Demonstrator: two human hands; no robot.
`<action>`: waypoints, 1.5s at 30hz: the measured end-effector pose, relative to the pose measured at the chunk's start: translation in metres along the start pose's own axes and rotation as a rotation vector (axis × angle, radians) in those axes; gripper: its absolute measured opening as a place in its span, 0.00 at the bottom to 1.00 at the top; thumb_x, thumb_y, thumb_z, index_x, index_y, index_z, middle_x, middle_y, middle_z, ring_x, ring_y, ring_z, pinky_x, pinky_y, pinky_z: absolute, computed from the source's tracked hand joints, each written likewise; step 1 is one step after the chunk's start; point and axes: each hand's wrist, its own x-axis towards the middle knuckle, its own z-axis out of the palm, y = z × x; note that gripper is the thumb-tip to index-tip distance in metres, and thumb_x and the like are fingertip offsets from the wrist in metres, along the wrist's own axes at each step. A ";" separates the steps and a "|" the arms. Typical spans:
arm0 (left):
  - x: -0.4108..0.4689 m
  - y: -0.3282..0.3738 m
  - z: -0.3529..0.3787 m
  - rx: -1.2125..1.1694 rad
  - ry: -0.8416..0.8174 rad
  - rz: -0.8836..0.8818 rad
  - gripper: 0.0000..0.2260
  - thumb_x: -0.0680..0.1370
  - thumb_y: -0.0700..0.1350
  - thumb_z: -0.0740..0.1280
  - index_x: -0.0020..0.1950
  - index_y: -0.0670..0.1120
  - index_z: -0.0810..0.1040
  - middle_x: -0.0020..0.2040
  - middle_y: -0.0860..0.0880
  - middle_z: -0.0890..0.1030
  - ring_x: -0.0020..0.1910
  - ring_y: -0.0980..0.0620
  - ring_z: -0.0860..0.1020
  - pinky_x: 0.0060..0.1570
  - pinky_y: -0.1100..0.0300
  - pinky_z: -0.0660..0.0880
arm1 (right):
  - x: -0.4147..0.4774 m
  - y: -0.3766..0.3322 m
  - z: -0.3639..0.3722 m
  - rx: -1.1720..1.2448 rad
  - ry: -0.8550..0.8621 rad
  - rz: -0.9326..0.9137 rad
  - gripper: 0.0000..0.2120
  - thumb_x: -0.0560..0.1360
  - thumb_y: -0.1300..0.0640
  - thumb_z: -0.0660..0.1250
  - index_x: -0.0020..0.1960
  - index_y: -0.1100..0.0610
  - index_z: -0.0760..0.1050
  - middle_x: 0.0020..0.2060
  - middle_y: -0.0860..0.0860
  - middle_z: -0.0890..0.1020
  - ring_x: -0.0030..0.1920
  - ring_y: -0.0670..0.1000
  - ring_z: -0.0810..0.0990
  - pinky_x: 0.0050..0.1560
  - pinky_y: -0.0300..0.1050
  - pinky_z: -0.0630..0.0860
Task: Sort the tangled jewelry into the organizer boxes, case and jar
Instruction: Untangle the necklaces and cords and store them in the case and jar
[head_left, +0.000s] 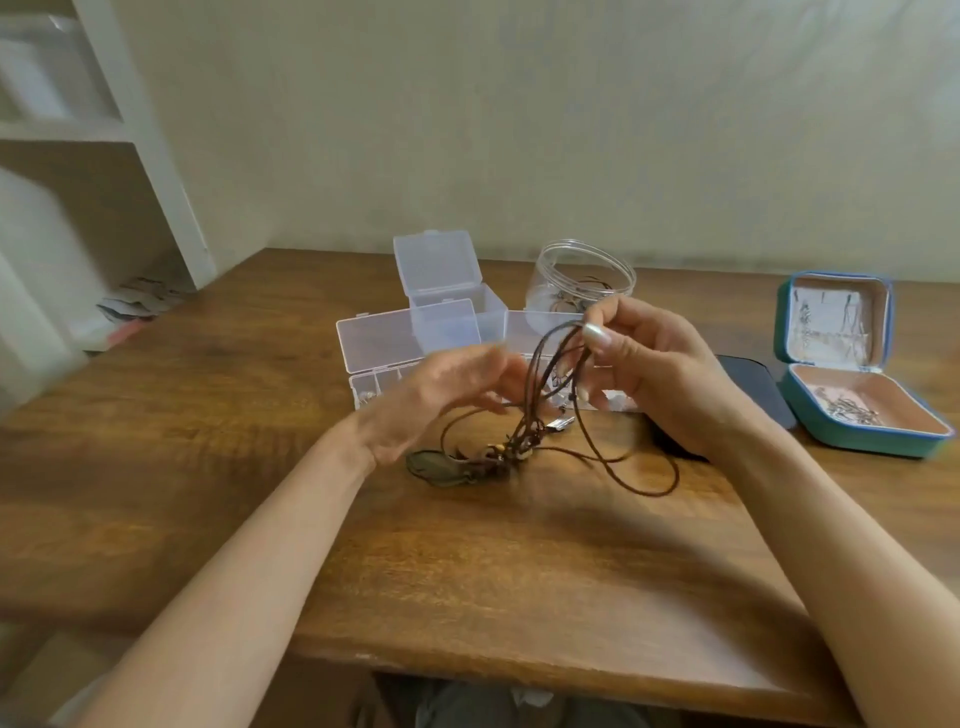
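A tangle of brown cord necklaces with beads and a dull green pendant hangs over the wooden table. My right hand pinches the top of the cord loops between thumb and fingers. My left hand is blurred, its fingers lying against the cords lower down; whether it grips them is unclear. Behind the hands stand clear organizer boxes with raised lids, and a clear jar with some cords inside. An open teal case at the right holds metal pieces.
A dark flat pouch lies between my right hand and the teal case. A white shelf unit stands at the left beyond the table's edge. The table's front edge runs just below my forearms.
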 end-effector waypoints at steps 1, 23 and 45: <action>-0.001 0.000 0.001 0.002 -0.094 -0.018 0.20 0.75 0.61 0.63 0.55 0.47 0.78 0.48 0.48 0.83 0.52 0.48 0.80 0.57 0.55 0.75 | 0.001 0.000 0.001 0.021 0.049 -0.004 0.05 0.73 0.58 0.65 0.43 0.59 0.72 0.33 0.53 0.79 0.30 0.50 0.75 0.30 0.40 0.75; 0.004 -0.007 0.002 0.154 0.039 -0.194 0.09 0.74 0.46 0.67 0.50 0.42 0.80 0.39 0.48 0.84 0.47 0.53 0.81 0.50 0.69 0.74 | 0.002 0.005 -0.017 0.133 0.620 -0.004 0.07 0.82 0.59 0.57 0.46 0.59 0.69 0.26 0.48 0.74 0.22 0.45 0.66 0.21 0.36 0.60; 0.006 -0.003 0.000 -0.280 0.166 -0.097 0.22 0.73 0.37 0.67 0.66 0.43 0.69 0.61 0.49 0.80 0.54 0.43 0.81 0.48 0.57 0.79 | -0.008 0.026 0.018 -0.814 0.436 -0.381 0.10 0.76 0.50 0.65 0.42 0.56 0.76 0.32 0.48 0.78 0.32 0.47 0.76 0.33 0.42 0.72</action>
